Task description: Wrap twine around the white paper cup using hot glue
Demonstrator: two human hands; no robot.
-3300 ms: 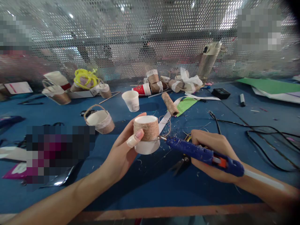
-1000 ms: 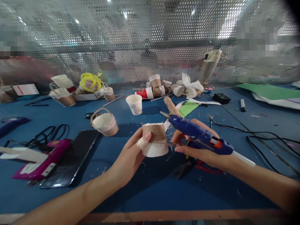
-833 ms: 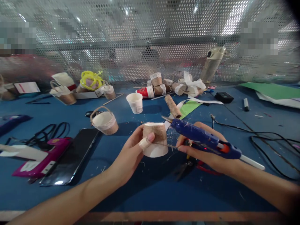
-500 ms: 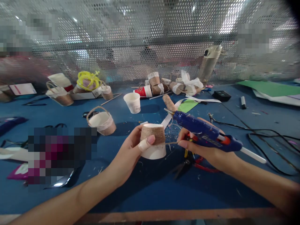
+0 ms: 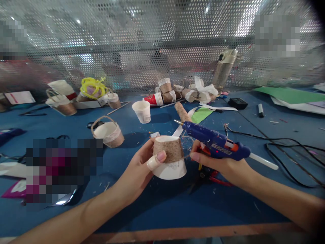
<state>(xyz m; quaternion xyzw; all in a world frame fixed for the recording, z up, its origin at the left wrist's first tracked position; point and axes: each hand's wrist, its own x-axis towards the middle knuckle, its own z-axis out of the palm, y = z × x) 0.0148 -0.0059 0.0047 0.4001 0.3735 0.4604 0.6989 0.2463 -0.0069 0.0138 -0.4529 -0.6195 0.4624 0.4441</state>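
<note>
An upside-down paper cup point(image 5: 172, 171) is in my left hand point(image 5: 142, 167), whose fingers are closed round its left side; a bandage-like strip wraps the thumb. Brown twine point(image 5: 169, 150) winds round the upper half of this cup, and the lower half is bare white. From the cup a short strand runs right to my right hand point(image 5: 218, 165), which pinches it between thumb and finger. A blue hot glue gun point(image 5: 210, 137) lies across that same hand, its metal nozzle pointing left and a white glue stick out of its back. Scissors or pliers with red handles point(image 5: 220, 179) lie beneath, partly hidden.
A twine-wrapped basket cup point(image 5: 109, 134) stands left, a plain paper cup point(image 5: 142, 112) behind. A twine roll point(image 5: 182, 112) lies beyond the nozzle. More decorated cups point(image 5: 166, 89) and a bottle point(image 5: 224, 69) line the perforated screen. A black cable point(image 5: 291, 140) loops at right.
The cup has tilted, its wide rim swinging toward me and right, and more of its wrapped side shows. My right hand and the glue gun appear slightly further left. The view has shifted a little.
</note>
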